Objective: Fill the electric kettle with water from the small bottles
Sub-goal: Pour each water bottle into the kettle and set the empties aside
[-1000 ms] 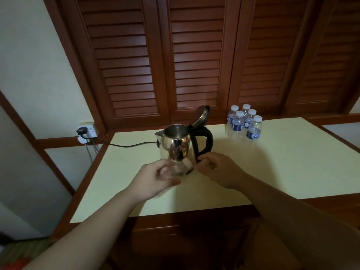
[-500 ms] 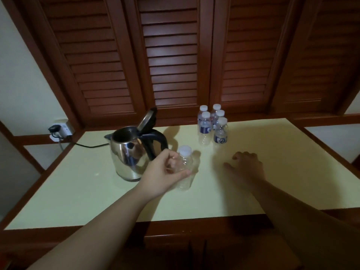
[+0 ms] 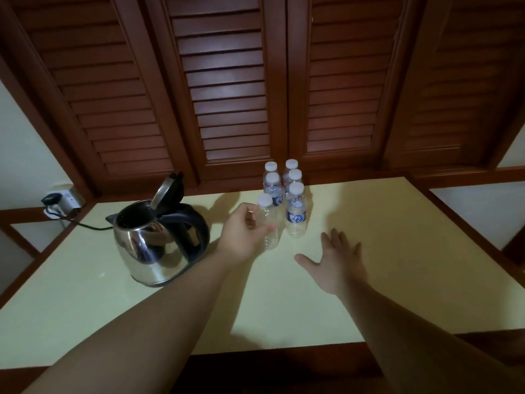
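Head view: the left hand (image 3: 241,231) is stretched forward and wrapped around a clear, label-free bottle (image 3: 268,223) with its white cap on, seemingly empty, stood on the table (image 3: 397,251) just beside five capped bottles (image 3: 295,214). Their blue labels cannot be read. The right hand (image 3: 338,263) is held flat, fingers spread, holding nothing. The steel kettle (image 3: 153,240) is placed left, lid up.
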Motion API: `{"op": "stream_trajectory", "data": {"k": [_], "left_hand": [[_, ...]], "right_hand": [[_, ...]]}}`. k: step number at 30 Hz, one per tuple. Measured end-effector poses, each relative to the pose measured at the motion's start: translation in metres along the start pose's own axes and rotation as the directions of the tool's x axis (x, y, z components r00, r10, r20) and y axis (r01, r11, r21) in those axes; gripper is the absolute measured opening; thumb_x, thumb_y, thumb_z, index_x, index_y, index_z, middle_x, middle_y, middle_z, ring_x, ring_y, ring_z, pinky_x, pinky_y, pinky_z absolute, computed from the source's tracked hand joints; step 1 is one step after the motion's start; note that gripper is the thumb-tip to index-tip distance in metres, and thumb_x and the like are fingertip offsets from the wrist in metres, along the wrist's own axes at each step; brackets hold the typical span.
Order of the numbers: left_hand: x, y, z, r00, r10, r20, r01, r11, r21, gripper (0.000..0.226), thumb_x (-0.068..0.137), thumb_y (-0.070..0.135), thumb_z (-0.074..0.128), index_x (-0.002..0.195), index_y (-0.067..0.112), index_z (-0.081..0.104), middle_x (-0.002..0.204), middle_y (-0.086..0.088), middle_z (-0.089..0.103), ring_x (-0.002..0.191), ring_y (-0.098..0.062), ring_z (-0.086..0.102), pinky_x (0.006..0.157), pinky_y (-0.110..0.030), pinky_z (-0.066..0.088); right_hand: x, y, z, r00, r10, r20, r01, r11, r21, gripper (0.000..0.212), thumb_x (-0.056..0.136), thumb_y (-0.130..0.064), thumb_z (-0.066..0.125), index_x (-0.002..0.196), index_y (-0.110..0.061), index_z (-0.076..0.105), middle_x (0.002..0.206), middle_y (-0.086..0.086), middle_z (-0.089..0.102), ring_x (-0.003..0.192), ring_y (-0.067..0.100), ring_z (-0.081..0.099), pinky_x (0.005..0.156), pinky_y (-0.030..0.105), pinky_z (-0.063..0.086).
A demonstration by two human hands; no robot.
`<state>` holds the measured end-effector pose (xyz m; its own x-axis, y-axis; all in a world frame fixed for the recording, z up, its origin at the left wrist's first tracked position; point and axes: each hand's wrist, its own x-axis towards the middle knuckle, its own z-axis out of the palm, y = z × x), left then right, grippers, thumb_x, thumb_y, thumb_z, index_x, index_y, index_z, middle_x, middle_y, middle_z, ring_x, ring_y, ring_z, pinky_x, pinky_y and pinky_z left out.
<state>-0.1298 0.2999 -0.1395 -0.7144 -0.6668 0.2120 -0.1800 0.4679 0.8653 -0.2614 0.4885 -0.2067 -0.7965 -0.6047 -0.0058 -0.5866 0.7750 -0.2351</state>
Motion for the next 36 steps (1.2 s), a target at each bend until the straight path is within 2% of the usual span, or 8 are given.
{"op": "stream_trajectory", "data": {"k": [6,15,19,22,27,30,33,36], "left_hand": [[0.019,0.000,0.013,0.997,-0.044,-0.071,0.048,0.997,0.067,0.048,0.075,0.041,0.091,0.110,0.030,0.061,0.099,0.012,0.068,0.090,-0.010,0.069,0.083,-0.034,0.058],[0.027,0.008,0.021,0.996,-0.044,-0.077,0.053,0.992,0.119,0.041,0.079,0.031,0.089,0.108,0.030,0.060,0.097,0.016,0.069,0.088,-0.005,0.069,0.079,-0.025,0.054],[0.027,0.004,0.021,0.996,-0.073,-0.061,0.080,0.987,0.136,0.061,0.078,0.032,0.090,0.129,0.020,0.059,0.108,0.007,0.073,0.091,-0.007,0.070,0.072,-0.017,0.048],[0.014,0.001,0.018,0.995,-0.084,-0.051,0.090,0.986,0.141,0.070,0.075,0.031,0.092,0.133,0.018,0.056,0.111,0.004,0.070,0.096,-0.012,0.068,0.079,-0.024,0.049],[-0.030,-0.012,-0.001,1.000,-0.002,-0.008,0.004,0.974,0.225,0.038,0.080,0.037,0.085,0.109,0.025,0.064,0.107,0.005,0.068,0.102,-0.015,0.064,0.090,-0.032,0.053],[-0.058,-0.023,-0.020,0.991,0.101,0.088,-0.124,0.941,0.315,0.028,0.087,0.034,0.079,0.109,0.018,0.071,0.110,0.014,0.066,0.107,-0.011,0.063,0.095,-0.027,0.049],[-0.078,-0.035,-0.042,0.977,0.129,0.169,-0.187,0.900,0.393,0.029,0.091,0.035,0.074,0.118,0.025,0.072,0.121,0.011,0.066,0.113,-0.007,0.062,0.095,-0.019,0.045],[-0.093,-0.041,-0.063,0.968,0.158,0.193,-0.226,0.883,0.410,0.033,0.093,0.034,0.070,0.124,0.023,0.073,0.126,0.011,0.067,0.117,-0.003,0.060,0.104,-0.018,0.044]], "right_hand": [[0.001,-0.001,-0.001,1.000,0.004,0.017,-0.003,1.000,-0.014,0.108,0.086,-0.090,0.021,0.165,-0.017,0.015,0.174,0.008,0.006,0.160,0.024,-0.001,0.126,0.058,-0.002],[0.001,-0.001,-0.002,1.000,-0.002,0.006,0.002,1.000,-0.006,0.109,0.084,-0.091,0.021,0.165,-0.017,0.017,0.174,0.007,0.006,0.160,0.023,-0.002,0.127,0.057,-0.002],[0.000,0.000,-0.003,1.000,-0.003,-0.009,0.003,1.000,0.006,0.109,0.084,-0.091,0.023,0.164,-0.018,0.019,0.174,0.006,0.009,0.160,0.023,0.000,0.126,0.057,0.000],[-0.001,0.000,-0.003,1.000,-0.005,-0.024,0.005,1.000,0.005,0.109,0.083,-0.092,0.024,0.164,-0.018,0.021,0.173,0.006,0.011,0.160,0.023,0.002,0.126,0.057,0.002],[-0.003,-0.002,-0.004,1.000,-0.015,-0.018,0.015,1.000,-0.001,0.104,0.086,-0.090,0.023,0.163,-0.019,0.022,0.173,0.007,0.013,0.160,0.024,0.004,0.126,0.057,0.004],[-0.006,-0.003,-0.003,1.000,-0.008,-0.026,0.009,1.000,0.025,0.096,0.088,-0.086,0.024,0.158,-0.022,0.033,0.170,0.006,0.023,0.159,0.025,0.013,0.127,0.055,0.009],[-0.014,-0.013,-0.003,0.996,-0.032,-0.078,0.035,0.998,0.045,0.086,0.088,-0.083,0.028,0.144,-0.022,0.052,0.157,0.003,0.046,0.149,0.023,0.034,0.123,0.049,0.024],[-0.030,-0.039,-0.007,0.984,-0.110,-0.140,0.126,0.986,0.114,0.070,0.092,-0.073,0.045,0.135,-0.021,0.063,0.138,-0.001,0.063,0.132,0.021,0.052,0.113,0.038,0.040]]}}
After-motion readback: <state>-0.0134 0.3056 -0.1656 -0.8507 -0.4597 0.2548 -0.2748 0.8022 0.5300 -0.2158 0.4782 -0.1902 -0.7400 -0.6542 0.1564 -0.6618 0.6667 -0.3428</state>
